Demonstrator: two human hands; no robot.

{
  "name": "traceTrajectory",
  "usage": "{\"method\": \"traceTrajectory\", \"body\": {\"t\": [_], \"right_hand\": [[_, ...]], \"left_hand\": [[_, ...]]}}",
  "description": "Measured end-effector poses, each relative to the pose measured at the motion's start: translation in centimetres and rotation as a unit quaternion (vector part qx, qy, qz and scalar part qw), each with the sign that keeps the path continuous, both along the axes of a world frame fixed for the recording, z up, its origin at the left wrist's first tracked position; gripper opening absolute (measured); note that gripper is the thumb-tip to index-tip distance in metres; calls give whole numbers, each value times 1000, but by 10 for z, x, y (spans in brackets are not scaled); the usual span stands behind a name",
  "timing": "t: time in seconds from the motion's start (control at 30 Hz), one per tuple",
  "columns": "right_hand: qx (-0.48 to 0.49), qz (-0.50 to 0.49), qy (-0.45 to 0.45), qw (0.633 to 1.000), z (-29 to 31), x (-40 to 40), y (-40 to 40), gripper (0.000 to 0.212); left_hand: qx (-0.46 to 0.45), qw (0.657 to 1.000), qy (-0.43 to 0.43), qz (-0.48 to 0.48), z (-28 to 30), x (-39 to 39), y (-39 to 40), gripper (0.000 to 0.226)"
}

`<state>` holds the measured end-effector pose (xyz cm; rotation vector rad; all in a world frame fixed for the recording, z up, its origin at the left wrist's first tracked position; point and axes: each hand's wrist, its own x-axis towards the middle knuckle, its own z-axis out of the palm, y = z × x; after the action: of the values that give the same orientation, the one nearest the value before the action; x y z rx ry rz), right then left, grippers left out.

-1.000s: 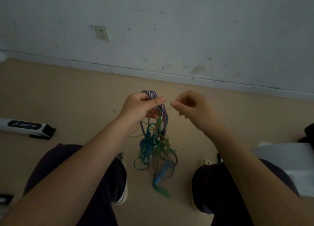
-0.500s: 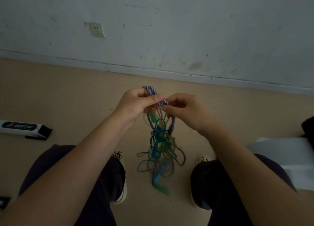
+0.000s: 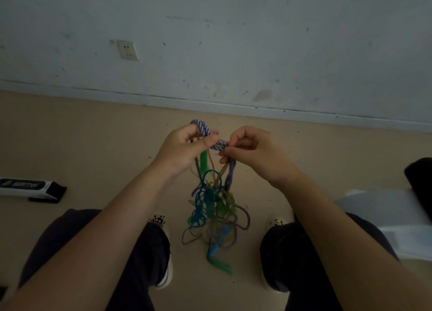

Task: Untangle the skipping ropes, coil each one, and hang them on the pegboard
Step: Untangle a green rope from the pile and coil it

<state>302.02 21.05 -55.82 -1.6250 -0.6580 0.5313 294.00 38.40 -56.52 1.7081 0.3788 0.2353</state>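
Skipping ropes (image 3: 216, 208) tangled, dangling between knees; left hand (image 3: 184, 149) grips, right hand (image 3: 254, 151) pinches strand.

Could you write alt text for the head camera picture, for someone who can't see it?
Two hands, left hand and right hand, pinch a striped rope atop a dangling tangle of skipping ropes above a beige floor, the person's knees either side.

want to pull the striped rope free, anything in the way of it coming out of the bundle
Yes. Both the left hand and right hand grip the striped rope, but below them blue and green cords wrap around it.
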Motion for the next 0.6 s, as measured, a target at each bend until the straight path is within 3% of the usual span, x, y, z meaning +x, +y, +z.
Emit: {"method": "traceTrajectory", "body": {"t": [0.07, 0.17, 0.3, 0.37, 0.47, 0.6], "right_hand": [[2, 0, -2, 1000, 1, -1, -1, 8], [-22, -5, -42, 999, 0, -3, 0, 6], [-85, -38, -216, 972, -8, -3, 5, 5], [-76, -36, -245, 966, -8, -3, 6, 3], [-52, -31, -166, 984, -2, -2, 3, 5], [26, 54, 50, 997, 4, 3, -5, 10]], "left_hand": [[9, 1000, 3, -20, 2, -1, -1, 21], [-56, 998, -12, -14, 5, -3, -5, 12], [-134, 991, -17, -14, 4, -3, -6, 7], [-156, 987, -19, -20, 4, -4, -3, 7], [-138, 990, -12, -2, 2, -3, 3, 7], [-93, 995, -7, 19, 1, -2, 7, 6]]}}
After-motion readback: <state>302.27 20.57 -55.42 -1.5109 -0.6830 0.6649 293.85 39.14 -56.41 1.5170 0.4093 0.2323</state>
